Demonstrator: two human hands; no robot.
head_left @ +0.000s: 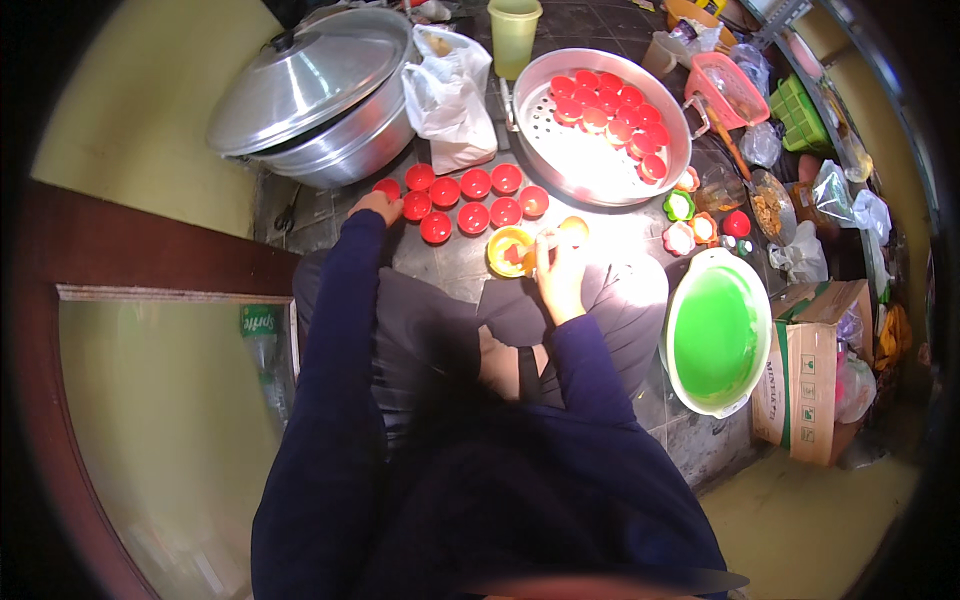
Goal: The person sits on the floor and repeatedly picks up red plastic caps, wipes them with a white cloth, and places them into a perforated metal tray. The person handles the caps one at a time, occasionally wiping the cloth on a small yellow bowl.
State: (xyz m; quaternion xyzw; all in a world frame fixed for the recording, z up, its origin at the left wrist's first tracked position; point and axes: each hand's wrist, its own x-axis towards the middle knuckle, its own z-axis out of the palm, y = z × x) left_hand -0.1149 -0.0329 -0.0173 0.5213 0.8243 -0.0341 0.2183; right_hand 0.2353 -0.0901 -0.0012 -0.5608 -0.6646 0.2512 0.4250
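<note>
Several small red cups [473, 217] stand in loose rows on the dark tiled floor in front of my legs. My left hand [378, 207] reaches to the left end of these rows, its fingers closed at the rim of a red cup [387, 187]. Beside my right knee, my right hand [560, 275] is closed in a pinch next to a small yellow bowl [511, 250] with something reddish inside. What the right fingers hold is washed out by bright light. Just beyond them is a pale orange round piece [574, 231].
A wide perforated steamer tray [540, 150] bears more red cups. A lidded aluminium pot [310, 75], a white plastic bag [450, 105] and a yellowish pitcher [514, 40] stand at the back. On the right are flower-shaped moulds [679, 206], a basin of green liquid [715, 335] and a cardboard box [810, 370].
</note>
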